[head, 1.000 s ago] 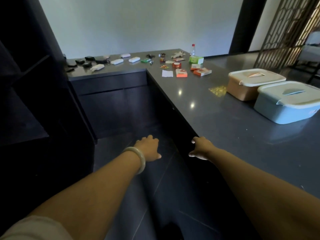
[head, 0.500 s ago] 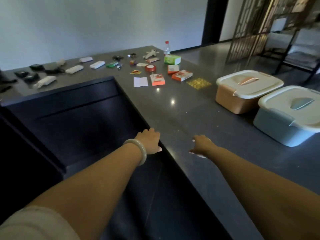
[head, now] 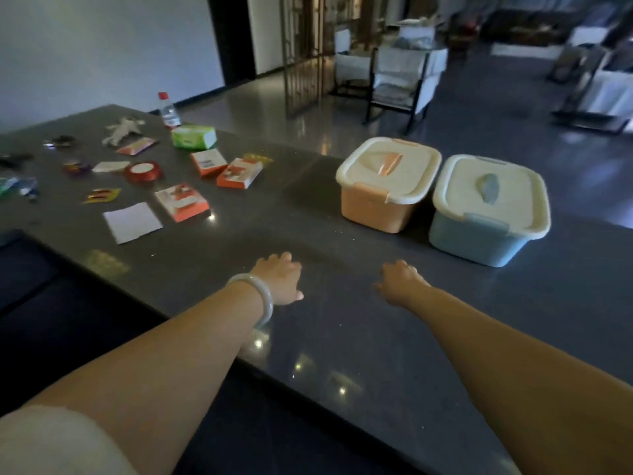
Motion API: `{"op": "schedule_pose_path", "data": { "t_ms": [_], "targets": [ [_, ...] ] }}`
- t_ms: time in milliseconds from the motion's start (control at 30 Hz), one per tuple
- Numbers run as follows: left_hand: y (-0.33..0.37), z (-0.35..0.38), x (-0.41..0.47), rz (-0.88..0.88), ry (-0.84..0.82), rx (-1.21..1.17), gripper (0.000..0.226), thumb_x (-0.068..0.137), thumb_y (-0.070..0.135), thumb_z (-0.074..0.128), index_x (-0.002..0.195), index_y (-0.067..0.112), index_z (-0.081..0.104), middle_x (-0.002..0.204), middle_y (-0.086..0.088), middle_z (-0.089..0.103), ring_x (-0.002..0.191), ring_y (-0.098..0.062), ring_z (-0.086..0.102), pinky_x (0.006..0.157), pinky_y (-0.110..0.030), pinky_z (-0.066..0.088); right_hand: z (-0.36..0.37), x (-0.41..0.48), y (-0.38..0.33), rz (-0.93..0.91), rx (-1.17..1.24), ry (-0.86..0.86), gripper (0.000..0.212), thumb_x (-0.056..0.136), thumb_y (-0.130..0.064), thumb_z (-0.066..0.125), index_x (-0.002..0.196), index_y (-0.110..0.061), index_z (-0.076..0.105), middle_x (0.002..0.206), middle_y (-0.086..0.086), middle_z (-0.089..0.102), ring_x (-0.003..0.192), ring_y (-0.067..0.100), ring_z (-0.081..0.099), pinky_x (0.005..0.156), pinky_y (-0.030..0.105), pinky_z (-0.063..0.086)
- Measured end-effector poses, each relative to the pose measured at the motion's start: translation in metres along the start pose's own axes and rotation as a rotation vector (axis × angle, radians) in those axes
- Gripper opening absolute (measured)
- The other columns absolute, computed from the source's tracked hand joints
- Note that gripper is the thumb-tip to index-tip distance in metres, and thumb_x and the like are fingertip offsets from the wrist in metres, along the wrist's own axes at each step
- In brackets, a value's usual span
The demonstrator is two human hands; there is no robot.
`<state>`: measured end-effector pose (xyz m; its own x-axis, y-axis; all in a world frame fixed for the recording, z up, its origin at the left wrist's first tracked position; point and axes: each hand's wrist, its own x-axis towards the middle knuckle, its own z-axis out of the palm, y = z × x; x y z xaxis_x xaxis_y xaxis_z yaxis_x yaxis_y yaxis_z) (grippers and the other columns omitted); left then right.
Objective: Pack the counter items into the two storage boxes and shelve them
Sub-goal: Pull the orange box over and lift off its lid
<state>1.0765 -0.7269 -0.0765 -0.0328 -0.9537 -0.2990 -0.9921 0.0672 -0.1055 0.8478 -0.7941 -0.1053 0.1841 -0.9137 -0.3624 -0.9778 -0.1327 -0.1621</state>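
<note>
Both boxes sat lidded on the bench (head: 301, 214), orange storage box (head: 373, 209) beside blue storage box (head: 476, 240), cartons (head: 181, 202) unpacked to their left, while my left hand (head: 281, 281) and right hand (head: 399, 282) hovered with slack, empty grips.

I count two lidded storage boxes on my table (head: 342, 337): one orange storage box (head: 376, 207) and, just right of it, one blue storage box (head: 479, 238). Left of the orange storage box I count three orange-and-white cartons (head: 208, 161) (head: 239, 173) (head: 182, 201), one green carton (head: 194, 137), one red-capped bottle (head: 168, 109), one red ribbon spool (head: 143, 171) and one white paper sheet (head: 133, 222).
</note>
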Motion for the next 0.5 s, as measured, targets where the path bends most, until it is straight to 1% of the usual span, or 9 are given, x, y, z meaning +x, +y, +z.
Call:
{"op": "schedule_pose_path", "data": {
  "t_ms": [100,200,300,367,433,500],
  "targets": [
    [0.001,-0.008,0.035,0.067,-0.012,0.009,0.05,0.093,0.046,0.054,0.129,0.012,0.048,0.136,-0.01,0.04,0.125,-0.033,0.042,0.101,-0.045,0.036,-0.011,0.013,0.011,0.091,0.069,0.028,0.045,0.096,-0.043,0.051,0.128,-0.013,0.053,0.132,0.013,0.044,0.118,0.034,0.047,0.095,0.045,0.048],
    [-0.001,-0.021,0.075,0.099,0.001,-0.002,0.051,0.094,0.046,0.053,0.132,0.013,0.047,0.139,-0.008,0.038,0.126,-0.032,0.042,0.101,-0.044,0.037,-0.024,0.033,0.017,0.155,0.168,0.119,0.043,0.097,-0.041,0.049,0.128,-0.011,0.051,0.13,0.012,0.045,0.119,0.033,0.047,0.093,0.044,0.047],
    [-0.005,-0.033,0.11,0.08,0.021,-0.028,0.054,0.094,0.05,0.05,0.134,0.015,0.046,0.14,-0.007,0.038,0.125,-0.031,0.042,0.1,-0.043,0.038,-0.037,0.057,0.019,0.174,0.251,0.233,0.045,0.099,-0.041,0.046,0.131,-0.01,0.047,0.131,0.014,0.045,0.12,0.035,0.047,0.093,0.043,0.044],
    [-0.005,-0.042,0.133,0.078,0.028,-0.03,0.056,0.094,0.054,0.047,0.134,0.015,0.047,0.139,-0.007,0.039,0.124,-0.03,0.043,0.098,-0.042,0.039,-0.044,0.073,0.021,0.199,0.354,0.292,0.043,0.099,-0.041,0.043,0.126,-0.008,0.048,0.128,0.015,0.048,0.117,0.036,0.049,0.09,0.043,0.043],
    [-0.005,-0.051,0.156,0.069,0.048,-0.049,0.057,0.095,0.057,0.042,0.132,0.015,0.048,0.136,-0.007,0.041,0.123,-0.03,0.044,0.096,-0.043,0.04,-0.05,0.087,0.021,0.225,0.441,0.308,0.042,0.1,-0.041,0.041,0.123,-0.006,0.046,0.127,0.015,0.049,0.117,0.035,0.049,0.09,0.043,0.043],
    [-0.005,-0.06,0.179,0.046,0.074,-0.106,0.059,0.095,0.06,0.036,0.13,0.015,0.049,0.134,-0.008,0.043,0.123,-0.031,0.044,0.094,-0.044,0.039,-0.057,0.102,0.021,0.241,0.511,0.302,0.043,0.101,-0.039,0.038,0.127,-0.005,0.043,0.13,0.016,0.048,0.119,0.035,0.047,0.095,0.044,0.042]
  ]
}}
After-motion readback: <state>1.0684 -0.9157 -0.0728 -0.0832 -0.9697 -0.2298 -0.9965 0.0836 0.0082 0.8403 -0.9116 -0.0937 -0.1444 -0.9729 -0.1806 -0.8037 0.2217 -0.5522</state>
